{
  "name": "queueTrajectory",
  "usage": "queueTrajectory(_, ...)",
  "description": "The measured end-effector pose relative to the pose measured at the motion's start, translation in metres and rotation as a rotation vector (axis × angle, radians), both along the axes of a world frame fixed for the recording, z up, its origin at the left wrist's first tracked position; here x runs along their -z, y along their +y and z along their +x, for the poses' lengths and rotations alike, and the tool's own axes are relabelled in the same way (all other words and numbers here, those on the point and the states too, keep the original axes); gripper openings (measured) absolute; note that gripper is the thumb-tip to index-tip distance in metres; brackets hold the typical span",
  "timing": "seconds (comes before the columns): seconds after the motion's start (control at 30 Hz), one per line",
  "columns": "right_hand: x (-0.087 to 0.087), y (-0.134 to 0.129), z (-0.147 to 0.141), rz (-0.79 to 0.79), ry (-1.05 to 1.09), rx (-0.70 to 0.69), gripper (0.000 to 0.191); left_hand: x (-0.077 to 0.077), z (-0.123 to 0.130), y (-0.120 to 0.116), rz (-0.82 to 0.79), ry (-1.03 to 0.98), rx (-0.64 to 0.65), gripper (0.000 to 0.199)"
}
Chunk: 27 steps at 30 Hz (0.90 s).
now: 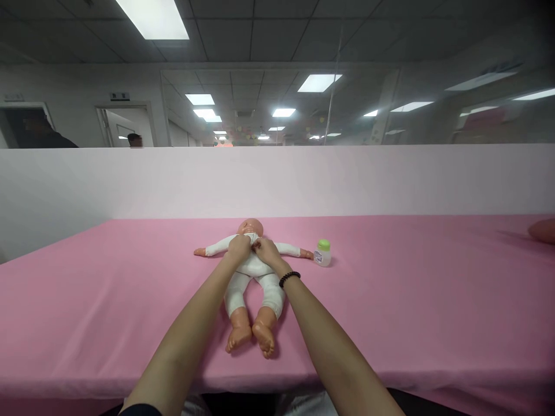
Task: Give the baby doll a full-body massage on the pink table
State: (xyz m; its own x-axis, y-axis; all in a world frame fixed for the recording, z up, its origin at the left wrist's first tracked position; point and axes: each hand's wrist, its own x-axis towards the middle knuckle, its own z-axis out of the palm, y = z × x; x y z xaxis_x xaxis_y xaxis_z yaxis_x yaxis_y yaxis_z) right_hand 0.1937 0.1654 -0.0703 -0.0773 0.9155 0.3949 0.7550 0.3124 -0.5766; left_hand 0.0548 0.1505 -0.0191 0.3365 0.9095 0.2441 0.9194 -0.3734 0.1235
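My left hand [239, 248] comes in from lower left, forearm long and angled up toward the doll [251, 267], which lies on its back on the pink table [390, 300], head away from me, arms spread. Left grip looks clenched on the neck of the white suit [250, 236], a pinch, though my fingers hide the exact hold. Right hand [267, 252] reaches in from the other side, also pinching the suit, close beside the left, with a black bead bracelet [289, 279] on the wrist. Risk, I'd judge: a hard pull could drag the light doll over the cloth, or a thin pinch could lose the fabric. A wide swing of the right arm could knock the bottle [322, 253], upright, green cap, just past the doll's hand. A pinkish object [543, 231] sits cut off at the far right edge.
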Motion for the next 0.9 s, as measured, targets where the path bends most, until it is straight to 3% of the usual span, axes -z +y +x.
queueTrajectory(0.3,0.006,0.017,0.002,0.151,0.018,0.097,0.016,0.007,-0.012,0.019,0.096,-0.112,-0.016,0.034)
queueTrajectory(0.47,0.009,0.020,0.000,0.138,-0.017,0.090,0.014,0.017,-0.010,0.030,0.074,-0.156,-0.036,0.025)
queueTrajectory(0.7,0.008,0.012,-0.006,0.112,-0.020,0.110,0.020,0.033,-0.013,0.028,0.129,-0.319,-0.093,0.025)
queueTrajectory(0.9,-0.007,0.016,0.000,-0.002,0.021,0.168,0.026,0.058,-0.029,0.020,0.115,-0.599,-0.252,0.055)
